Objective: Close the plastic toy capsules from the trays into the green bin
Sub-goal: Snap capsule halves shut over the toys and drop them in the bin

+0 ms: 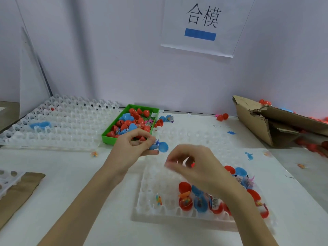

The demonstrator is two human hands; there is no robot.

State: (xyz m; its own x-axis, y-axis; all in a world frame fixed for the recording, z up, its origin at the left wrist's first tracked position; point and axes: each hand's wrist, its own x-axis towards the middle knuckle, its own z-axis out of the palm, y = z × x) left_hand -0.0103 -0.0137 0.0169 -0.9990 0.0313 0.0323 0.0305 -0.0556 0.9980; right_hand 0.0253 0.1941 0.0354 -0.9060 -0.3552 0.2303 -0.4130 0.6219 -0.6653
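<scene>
At frame centre, your left hand point(134, 144) pinches an open blue capsule point(160, 147) just below the green bin point(108, 132), your blurred right hand point(191, 164) seemingly curled around something red; next, snap it shut and drop it in

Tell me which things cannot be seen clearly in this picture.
- Right hand, head view: motion blur hides what its fingers pinch.
- Blue capsule: left hand covers part; open or closed unclear.
- Cardboard box: cut by right edge.
- Tray capsules: forearm hides some.
</scene>
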